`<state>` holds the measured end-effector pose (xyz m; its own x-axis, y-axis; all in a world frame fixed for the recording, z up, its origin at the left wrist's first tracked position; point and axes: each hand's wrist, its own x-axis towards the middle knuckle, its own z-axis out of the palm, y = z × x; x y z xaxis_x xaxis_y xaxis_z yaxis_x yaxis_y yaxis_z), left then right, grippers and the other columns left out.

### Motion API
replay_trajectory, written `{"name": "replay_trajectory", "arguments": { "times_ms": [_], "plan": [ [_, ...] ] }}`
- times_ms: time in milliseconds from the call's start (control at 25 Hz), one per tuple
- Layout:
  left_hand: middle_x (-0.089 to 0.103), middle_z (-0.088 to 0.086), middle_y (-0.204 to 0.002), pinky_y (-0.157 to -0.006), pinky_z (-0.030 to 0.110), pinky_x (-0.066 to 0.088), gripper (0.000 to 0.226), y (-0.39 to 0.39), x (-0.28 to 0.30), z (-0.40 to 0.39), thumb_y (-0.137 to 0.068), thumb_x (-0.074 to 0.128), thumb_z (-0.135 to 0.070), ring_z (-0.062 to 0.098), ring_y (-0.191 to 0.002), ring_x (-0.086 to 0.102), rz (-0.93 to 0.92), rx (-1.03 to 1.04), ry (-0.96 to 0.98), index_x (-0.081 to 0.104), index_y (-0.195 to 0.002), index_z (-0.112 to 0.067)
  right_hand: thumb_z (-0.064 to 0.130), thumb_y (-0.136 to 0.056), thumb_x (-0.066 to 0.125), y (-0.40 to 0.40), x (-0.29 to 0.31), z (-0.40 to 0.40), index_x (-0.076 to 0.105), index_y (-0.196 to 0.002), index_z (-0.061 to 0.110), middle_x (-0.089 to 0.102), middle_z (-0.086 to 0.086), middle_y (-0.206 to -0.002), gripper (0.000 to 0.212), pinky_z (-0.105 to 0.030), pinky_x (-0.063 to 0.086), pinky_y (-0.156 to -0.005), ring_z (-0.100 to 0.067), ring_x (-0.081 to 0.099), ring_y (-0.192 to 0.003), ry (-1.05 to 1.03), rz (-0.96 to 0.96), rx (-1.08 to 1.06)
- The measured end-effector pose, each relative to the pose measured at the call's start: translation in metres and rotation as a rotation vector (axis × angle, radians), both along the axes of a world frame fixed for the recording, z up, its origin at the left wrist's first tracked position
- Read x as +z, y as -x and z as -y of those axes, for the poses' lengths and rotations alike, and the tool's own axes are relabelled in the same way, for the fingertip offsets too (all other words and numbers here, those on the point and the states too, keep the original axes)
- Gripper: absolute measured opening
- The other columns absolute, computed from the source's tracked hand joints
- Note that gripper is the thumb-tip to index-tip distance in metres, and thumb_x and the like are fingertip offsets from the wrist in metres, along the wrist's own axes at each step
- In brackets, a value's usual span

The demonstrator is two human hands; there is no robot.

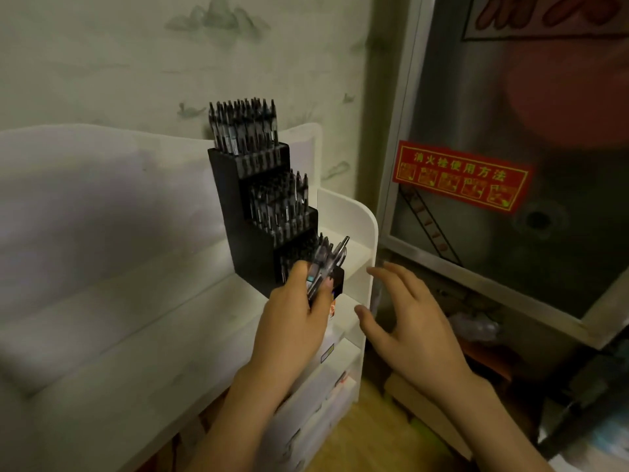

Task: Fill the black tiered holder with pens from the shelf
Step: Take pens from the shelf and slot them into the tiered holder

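The black tiered holder stands on the white shelf, stepped down toward me. Its top tier is packed with dark pens; the middle tier holds several more. My left hand is at the lowest tier, shut on a bundle of pens whose ends stick up past the holder's front edge. My right hand hovers just to the right of it, fingers spread and empty, in front of the shelf's rounded end panel.
The shelf's white end panel rises right of the holder. Lower shelves hold white boxes. A metal fire-hose cabinet with a red label stands at the right. A patterned wall is behind.
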<state>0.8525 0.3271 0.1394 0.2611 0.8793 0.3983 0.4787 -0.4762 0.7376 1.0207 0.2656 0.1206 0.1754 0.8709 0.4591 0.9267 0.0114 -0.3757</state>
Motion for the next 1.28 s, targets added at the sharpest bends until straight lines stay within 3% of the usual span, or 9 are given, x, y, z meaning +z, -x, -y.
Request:
{"name": "replay_trajectory", "arguments": {
  "times_ms": [160, 360, 480, 680, 800, 920, 1040, 1160, 1280],
  "plan": [
    [0.065, -0.002, -0.086, -0.054, 0.014, 0.038, 0.028, -0.020, -0.014, -0.035, -0.097, 0.045, -0.041, 0.010, -0.066, 0.056, -0.038, 0.032, 0.080, 0.052, -0.116, -0.022, 0.052, -0.095, 0.047, -0.014, 0.001, -0.049, 0.046, -0.130, 0.044, 0.052, 0.026, -0.127, 0.036, -0.002, 0.037, -0.086, 0.010, 0.045, -0.115, -0.002, -0.233, 0.185],
    [0.060, -0.007, -0.074, -0.051, 0.014, 0.035, 0.015, -0.047, -0.016, -0.071, -0.098, 0.045, -0.040, 0.006, -0.059, 0.056, -0.072, 0.076, 0.116, 0.049, -0.104, -0.027, 0.040, -0.089, 0.064, -0.023, 0.018, -0.110, 0.068, -0.092, 0.025, 0.070, 0.005, -0.080, 0.015, -0.021, 0.055, -0.071, -0.010, 0.066, -0.079, -0.034, -0.730, 0.363],
    [0.062, -0.007, -0.078, -0.054, 0.012, 0.039, 0.016, -0.061, -0.014, -0.085, -0.099, 0.045, -0.038, 0.005, -0.064, 0.059, -0.085, 0.117, 0.122, 0.050, -0.107, -0.025, 0.021, -0.089, 0.067, -0.031, 0.025, -0.139, 0.071, -0.087, 0.010, 0.071, -0.006, -0.076, 0.011, -0.033, 0.058, -0.077, -0.019, 0.068, -0.076, 0.045, -0.912, 0.390],
    [0.056, -0.010, -0.068, -0.047, 0.011, 0.038, 0.006, -0.069, -0.018, -0.104, -0.097, 0.052, -0.031, 0.002, -0.054, 0.054, -0.090, 0.290, 0.155, 0.048, -0.099, -0.026, 0.015, -0.088, 0.065, -0.067, 0.043, -0.171, 0.070, -0.097, 0.000, 0.074, -0.011, -0.080, 0.018, -0.025, 0.059, -0.073, -0.017, 0.071, -0.074, 0.099, -1.264, 0.430],
    [0.056, -0.006, -0.065, -0.044, 0.016, 0.034, 0.008, -0.063, -0.023, -0.105, -0.096, 0.053, -0.033, 0.005, -0.051, 0.052, -0.072, 0.422, 0.165, 0.049, -0.095, -0.026, 0.019, -0.082, 0.067, -0.091, 0.051, -0.187, 0.070, -0.096, 0.006, 0.076, -0.004, -0.079, 0.019, -0.017, 0.056, -0.068, -0.014, 0.073, -0.074, -0.015, -1.232, 0.475],
    [0.055, -0.007, -0.062, -0.044, 0.014, 0.035, 0.005, -0.060, -0.025, -0.105, -0.097, 0.052, -0.033, 0.001, -0.055, 0.055, -0.026, 0.495, 0.177, 0.050, -0.094, -0.029, 0.023, -0.085, 0.070, -0.094, 0.036, -0.199, 0.070, -0.090, 0.030, 0.075, 0.012, -0.081, 0.008, -0.015, 0.054, -0.069, -0.004, 0.071, -0.076, -0.030, -0.948, 0.493],
    [0.055, -0.007, -0.060, -0.044, 0.014, 0.036, 0.006, -0.059, -0.027, -0.104, -0.096, 0.052, -0.034, 0.000, -0.055, 0.055, -0.038, 0.542, 0.167, 0.052, -0.099, -0.029, 0.024, -0.087, 0.069, -0.079, 0.008, -0.207, 0.064, -0.081, 0.044, 0.069, 0.027, -0.074, 0.022, -0.001, 0.046, -0.065, 0.009, 0.066, -0.077, -0.002, -0.732, 0.571],
    [0.056, -0.007, -0.058, -0.042, 0.017, 0.032, 0.010, -0.057, -0.028, -0.105, -0.096, 0.052, -0.037, 0.005, -0.053, 0.054, -0.042, 0.567, 0.160, 0.053, -0.101, -0.029, 0.017, -0.088, 0.069, -0.068, -0.019, -0.217, 0.066, -0.088, 0.034, 0.063, 0.029, -0.074, 0.017, 0.003, 0.043, -0.064, 0.016, 0.061, -0.079, -0.020, -0.637, 0.625],
    [0.057, -0.007, -0.060, -0.044, 0.016, 0.032, 0.012, -0.055, -0.029, -0.106, -0.096, 0.051, -0.039, 0.005, -0.054, 0.055, -0.057, 0.576, 0.169, 0.053, -0.105, -0.031, 0.020, -0.089, 0.067, -0.064, -0.042, -0.226, 0.070, -0.096, 0.024, 0.068, 0.016, -0.081, 0.008, -0.008, 0.054, -0.065, 0.006, 0.066, -0.077, 0.024, -0.620, 0.642]
  ]
}}
